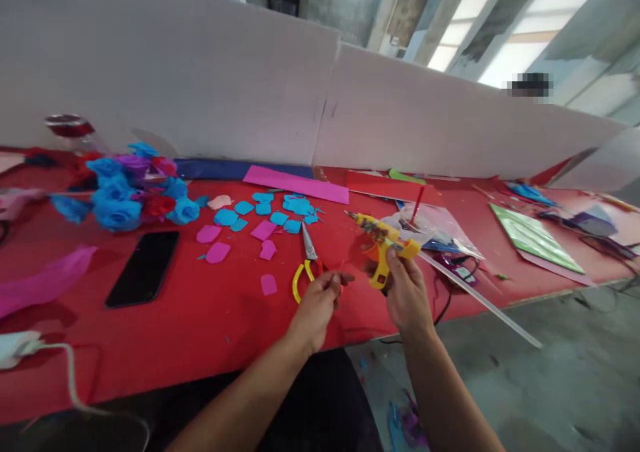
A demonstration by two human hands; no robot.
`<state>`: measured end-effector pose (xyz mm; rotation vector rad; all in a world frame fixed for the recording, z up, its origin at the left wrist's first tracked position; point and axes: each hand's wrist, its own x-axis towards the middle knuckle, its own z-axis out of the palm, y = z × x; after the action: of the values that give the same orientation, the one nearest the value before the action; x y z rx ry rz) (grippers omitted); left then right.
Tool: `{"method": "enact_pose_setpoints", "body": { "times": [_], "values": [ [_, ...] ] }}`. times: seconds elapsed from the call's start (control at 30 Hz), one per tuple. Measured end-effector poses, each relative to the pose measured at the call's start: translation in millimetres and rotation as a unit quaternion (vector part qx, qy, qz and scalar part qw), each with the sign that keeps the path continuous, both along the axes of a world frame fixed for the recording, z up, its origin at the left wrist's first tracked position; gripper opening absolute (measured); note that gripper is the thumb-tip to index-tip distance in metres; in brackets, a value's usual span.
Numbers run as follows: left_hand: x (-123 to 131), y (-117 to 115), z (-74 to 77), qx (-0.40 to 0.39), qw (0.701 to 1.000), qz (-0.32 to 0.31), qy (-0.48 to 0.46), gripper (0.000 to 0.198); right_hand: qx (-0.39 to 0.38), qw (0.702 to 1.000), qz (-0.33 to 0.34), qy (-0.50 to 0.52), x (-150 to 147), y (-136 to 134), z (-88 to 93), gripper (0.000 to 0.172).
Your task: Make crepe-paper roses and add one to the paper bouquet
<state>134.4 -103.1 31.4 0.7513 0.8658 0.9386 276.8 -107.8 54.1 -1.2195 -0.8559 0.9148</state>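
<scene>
My right hand [404,291] is closed round the handle of a yellow glue gun [383,242], whose nozzle points up and to the left. To its left, my left hand [320,302] has its fingers pinched together; what they hold, if anything, is too small to make out. Beside and partly behind my left hand, scissors [301,280] with yellow and red handles lie on the red table [190,332]. Blue paper petals [297,204] and pink paper petals [219,253] are scattered beyond and left of the scissors.
Blue, purple and red paper flowers [120,202] stand at the left, near a black phone [143,269]. A pink paper strip [297,184] lies by the white partition [200,72]. A clear stick [485,302] juts over the table's front edge; green packets [535,237] lie right.
</scene>
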Motion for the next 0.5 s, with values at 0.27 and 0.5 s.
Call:
{"method": "enact_pose_setpoints", "body": {
  "times": [0.27, 0.5],
  "values": [
    [-139, 29, -0.7, 0.218, 0.814, 0.198, 0.501, 0.044, -0.057, 0.99, 0.114, -0.052, -16, 14, 2.3, 0.029],
    [-159, 41, -21.8, 0.23, 0.673, 0.046, 0.702, 0.019, -0.101, 0.979, 0.173, -0.04, -24, 11, -9.4, 0.027]
  ]
}}
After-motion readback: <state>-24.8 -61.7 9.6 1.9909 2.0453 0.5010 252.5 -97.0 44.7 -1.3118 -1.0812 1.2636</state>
